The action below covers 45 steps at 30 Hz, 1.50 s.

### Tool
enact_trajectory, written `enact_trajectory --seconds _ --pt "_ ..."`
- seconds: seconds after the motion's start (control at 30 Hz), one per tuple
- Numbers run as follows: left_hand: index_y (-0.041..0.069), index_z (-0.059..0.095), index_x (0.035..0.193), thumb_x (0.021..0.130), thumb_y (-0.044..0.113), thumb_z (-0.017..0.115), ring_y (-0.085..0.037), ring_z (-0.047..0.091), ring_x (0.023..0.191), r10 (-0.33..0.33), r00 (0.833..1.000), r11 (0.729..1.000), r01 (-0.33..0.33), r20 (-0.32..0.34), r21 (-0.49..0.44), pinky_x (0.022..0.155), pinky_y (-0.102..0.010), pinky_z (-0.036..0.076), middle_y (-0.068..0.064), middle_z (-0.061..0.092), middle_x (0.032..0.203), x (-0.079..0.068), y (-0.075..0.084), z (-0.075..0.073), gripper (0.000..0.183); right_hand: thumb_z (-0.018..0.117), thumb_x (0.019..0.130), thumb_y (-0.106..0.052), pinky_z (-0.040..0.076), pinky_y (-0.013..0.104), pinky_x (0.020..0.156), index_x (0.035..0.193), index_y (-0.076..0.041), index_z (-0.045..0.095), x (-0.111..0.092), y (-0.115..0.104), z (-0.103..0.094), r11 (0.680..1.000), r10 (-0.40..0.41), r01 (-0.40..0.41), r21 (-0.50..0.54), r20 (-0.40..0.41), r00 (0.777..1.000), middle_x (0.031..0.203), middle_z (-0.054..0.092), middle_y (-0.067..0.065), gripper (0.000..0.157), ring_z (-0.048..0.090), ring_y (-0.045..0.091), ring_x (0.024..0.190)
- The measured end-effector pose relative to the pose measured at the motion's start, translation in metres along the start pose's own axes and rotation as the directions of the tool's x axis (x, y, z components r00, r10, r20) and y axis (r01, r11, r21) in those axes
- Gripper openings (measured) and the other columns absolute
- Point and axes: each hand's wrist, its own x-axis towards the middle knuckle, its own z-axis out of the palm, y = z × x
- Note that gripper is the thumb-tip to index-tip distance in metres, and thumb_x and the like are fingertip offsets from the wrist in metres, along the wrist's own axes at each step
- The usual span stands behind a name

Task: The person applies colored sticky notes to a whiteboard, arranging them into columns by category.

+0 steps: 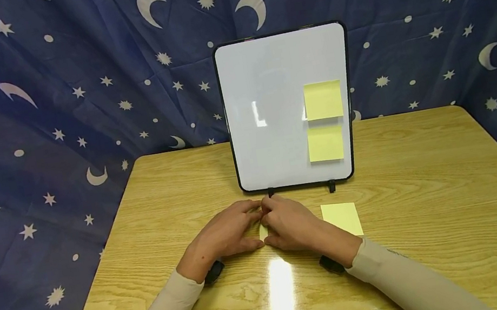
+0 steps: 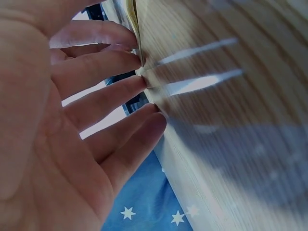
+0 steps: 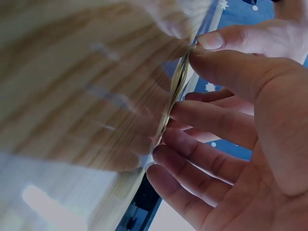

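Note:
Above the table, in front of the whiteboard, my two hands meet at a small pad of yellow sticky notes. Only a pale strip of the sticky note pad (image 1: pixel 263 231) shows between them in the head view. My left hand (image 1: pixel 228 231) holds the pad's left side between thumb and fingers. From the right, my right hand (image 1: pixel 292 223) grips it, thumb at the near end and fingertips along the far part. Its layered edge (image 3: pixel 179 82) bows apart slightly in the right wrist view. Most of the pad is hidden by the hands.
A black-framed whiteboard (image 1: pixel 272 118) stands on small feet at the table's back. Two yellow notes, an upper note (image 1: pixel 324 100) and a lower note (image 1: pixel 325 143), stick to its right side. Another yellow square (image 1: pixel 342 219) lies on the wooden table (image 1: pixel 435 211) beside my right wrist.

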Motion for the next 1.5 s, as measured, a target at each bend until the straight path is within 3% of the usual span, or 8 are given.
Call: enact_trajectory --seconds 0.5,0.87,1.17,1.3,1.5 --pt "0.017 0.068 0.144 0.092 0.04 0.084 -0.025 0.048 0.147 0.019 1.0 0.999 -0.019 0.01 0.028 0.116 -0.042 0.046 -0.006 0.05 0.161 -0.0011 0.0017 -0.0021 0.059 0.084 0.091 -0.04 0.056 0.036 0.083 0.097 -0.015 0.082 -0.0012 0.0005 -0.002 1.0 0.0 0.0 0.018 0.007 1.0 0.113 0.062 0.005 0.025 0.057 0.022 0.099" --pt "0.013 0.068 0.143 0.09 0.043 0.085 -0.027 0.044 0.151 0.012 1.0 1.0 -0.013 0.028 0.028 0.119 -0.042 0.043 -0.005 0.048 0.162 -0.0001 0.0026 0.0 0.063 0.082 0.092 -0.035 0.056 0.036 0.083 0.095 -0.014 0.082 -0.0018 0.0019 -0.0002 0.999 0.004 -0.003 0.054 -0.014 1.0 0.113 0.062 0.004 0.021 0.057 0.022 0.098" --pt "0.015 0.072 0.134 0.094 0.037 0.081 -0.025 0.051 0.145 0.017 1.0 0.999 -0.017 0.002 0.052 0.114 -0.04 0.047 -0.006 0.052 0.159 0.0021 0.0032 0.0006 0.046 0.082 0.091 -0.034 0.055 0.036 0.085 0.094 -0.015 0.081 -0.002 0.003 0.0004 0.999 -0.002 0.003 0.042 -0.023 1.0 0.113 0.061 0.004 0.019 0.057 0.022 0.098" --pt "0.015 0.073 0.133 0.095 0.035 0.081 -0.024 0.052 0.144 0.021 1.0 0.999 -0.021 -0.005 0.048 0.113 -0.041 0.048 -0.005 0.053 0.158 0.0024 0.0025 0.0006 0.044 0.085 0.089 -0.036 0.055 0.036 0.086 0.099 -0.014 0.083 -0.0019 0.003 -0.0002 0.999 0.0 0.0 0.035 -0.004 1.0 0.115 0.061 0.004 0.024 0.056 0.022 0.1" --pt "0.016 0.073 0.135 0.098 0.031 0.076 -0.024 0.053 0.143 0.029 0.999 0.999 -0.028 -0.022 0.037 0.113 -0.041 0.049 -0.006 0.053 0.158 0.0021 0.0008 0.0016 0.04 0.088 0.086 -0.04 0.055 0.035 0.084 0.094 -0.014 0.08 -0.0017 0.0026 0.0003 0.999 0.004 -0.003 0.037 -0.008 1.0 0.113 0.061 0.003 0.028 0.056 0.022 0.099"
